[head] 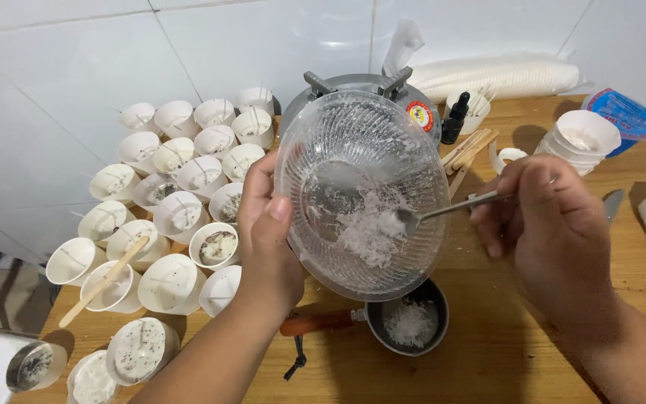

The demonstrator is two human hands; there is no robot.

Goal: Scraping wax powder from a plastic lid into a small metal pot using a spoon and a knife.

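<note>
1. Glass bowl point(364, 191) sits at the centre of the frame, tipped on its side with its mouth toward you, above the small dark pan point(410, 318) at lower centre.
2. Your left hand point(267, 239) is closed on the bowl's left rim, thumb inside and fingers behind. Keep that hold firm so the tilt stays steady.
3. Your right hand point(551, 224), right of centre, is closed around the handle of a metal spoon point(446, 211); its tip rests in the white flakes point(371, 228) stuck to the bowl's inner wall.
4. Judging from this, scrape in short downward strokes and keep the bowl's low edge over the pan, which already holds some flakes, so nothing lands on the wood.
5. The pan's orange handle point(315, 322) points left, below your left wrist; mind you don't knock it.
6. On the left side of the frame, many small white paper cups point(170, 217) with wicks stand crowded together, some filled; a wooden stick point(106, 278) lies across two of them.
7. Everything rests on a wooden table point(502, 344).
8. Further back, at upper centre, a metal burner point(360, 86) stands behind the bowl, with a dark dropper bottle point(455, 118) and stacked cups point(581, 138) at upper right.
9. A white tiled wall point(61, 67) closes off the back.
</note>
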